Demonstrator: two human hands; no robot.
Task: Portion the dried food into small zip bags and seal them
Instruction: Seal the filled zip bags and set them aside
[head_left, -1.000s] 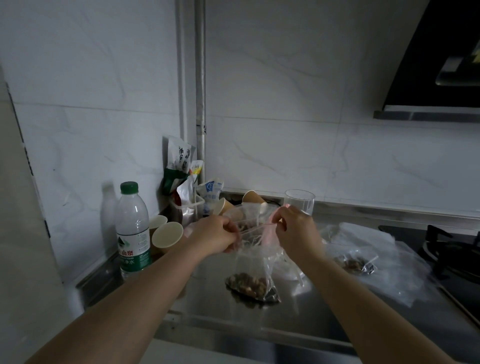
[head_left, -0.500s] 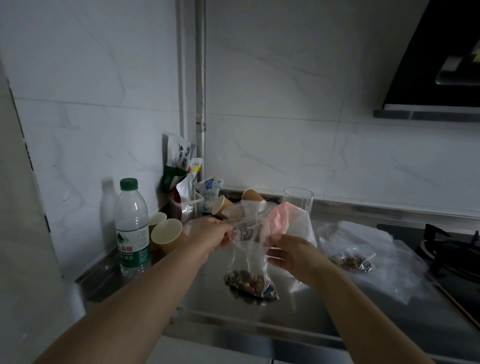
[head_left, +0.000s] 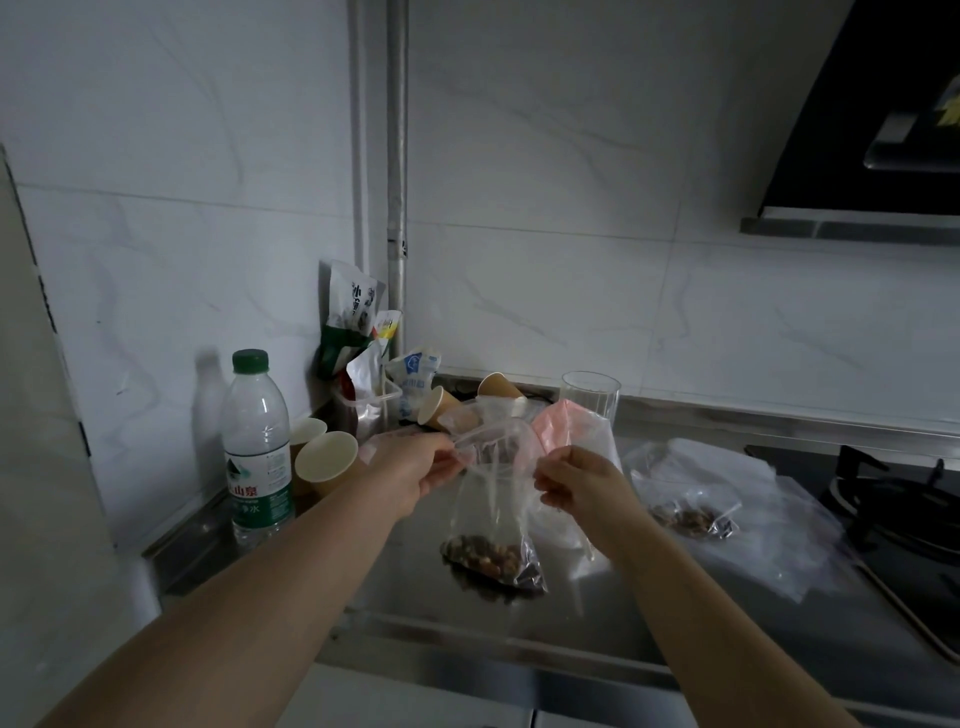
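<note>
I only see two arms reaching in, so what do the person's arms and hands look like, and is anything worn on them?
Both forearms are bare up to the frame edge: no sleeves show. The left hand and right hand wear no gloves, and no rings, watch or bracelets are visible.

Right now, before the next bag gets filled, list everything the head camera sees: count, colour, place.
zip bag: 1, clear, brown dried food at bottom, held above counter
filled bag: 1, clear, lying on plastic sheets, right
water bottle: 1, clear, green cap, left
paper cups: at least 4, tan, beside bottle and behind bag
glass: 1, clear, back centre
snack packets: several, corner
range hood: 1, black, upper right
gas stove: 1, black, far right
left hand: pinches bag mouth
right hand: pinches bag mouth
</note>
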